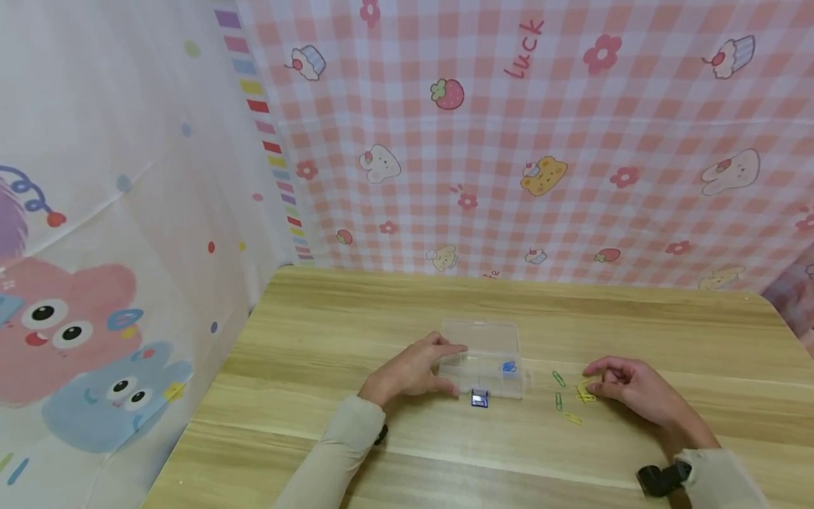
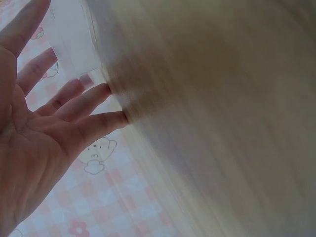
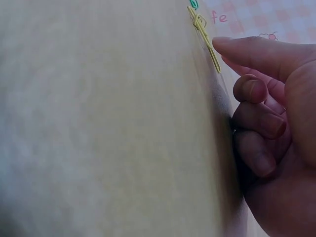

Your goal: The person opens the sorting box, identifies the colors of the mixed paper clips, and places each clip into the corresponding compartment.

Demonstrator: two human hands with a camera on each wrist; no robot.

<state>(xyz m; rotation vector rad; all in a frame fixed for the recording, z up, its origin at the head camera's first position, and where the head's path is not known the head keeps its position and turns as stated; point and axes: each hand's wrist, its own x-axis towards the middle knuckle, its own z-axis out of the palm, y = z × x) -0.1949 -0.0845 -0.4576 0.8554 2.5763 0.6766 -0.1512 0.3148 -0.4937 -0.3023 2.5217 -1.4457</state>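
A clear plastic compartment box (image 1: 454, 385) stands on the table with its lid (image 1: 481, 336) raised at the back. Blue paper clips (image 1: 509, 367) lie in one of its right compartments. My left hand (image 1: 416, 367) rests at the box's left side, thumb by the front corner; in the left wrist view its fingers spread, fairly straight, beside the box. To the right, my right hand (image 1: 629, 385) hovers low over yellow paper clips (image 1: 586, 396), thumb tip right by them and a gap before the index finger. The other fingers bend loosely in the right wrist view.
Two green paper clips (image 1: 559, 401) and another yellow paper clip (image 1: 573, 418) lie between box and right hand. A small dark blue square piece (image 1: 480, 399) with a pale middle is at the box's front edge. Behind the wooden table (image 1: 356, 304) hangs a checked cloth (image 1: 407, 212).
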